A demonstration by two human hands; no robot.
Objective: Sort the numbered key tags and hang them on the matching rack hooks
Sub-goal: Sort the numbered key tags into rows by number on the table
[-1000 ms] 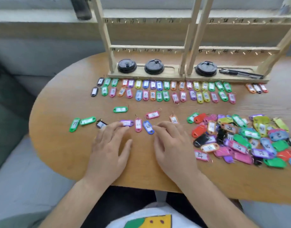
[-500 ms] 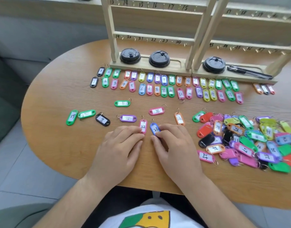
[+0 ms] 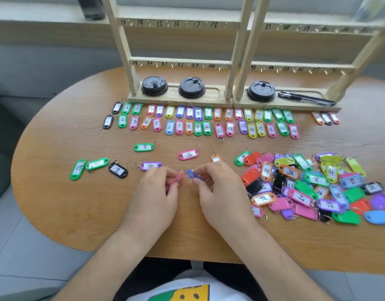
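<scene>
While the left hand [image 3: 153,198] pinches a pink tag [image 3: 178,178] at its fingertips, grip clamped on it, the right hand [image 3: 219,196] pinches a blue tag [image 3: 192,174], its grip clamped likewise. Both tags are held edge-on, ring ends nearly touching, over the front middle of the worktop [image 3: 67,213]; their numbers cannot be read.

Loose tags lie just beyond the hands: a purple tag [image 3: 151,165] beside the left fingers, tag 24 [image 3: 188,154], an orange tag [image 3: 216,158] and, well to the left, tag 19 [image 3: 78,169] and a black tag [image 3: 118,169]. Two tag rows [image 3: 219,130], numbered 1 to 18, run along the foot of the rack [image 3: 238,51]. A heap [image 3: 300,197] of mixed tags lies to the right. Three lids [image 3: 191,88] and a pen [image 3: 306,98] sit on the rack's base.
</scene>
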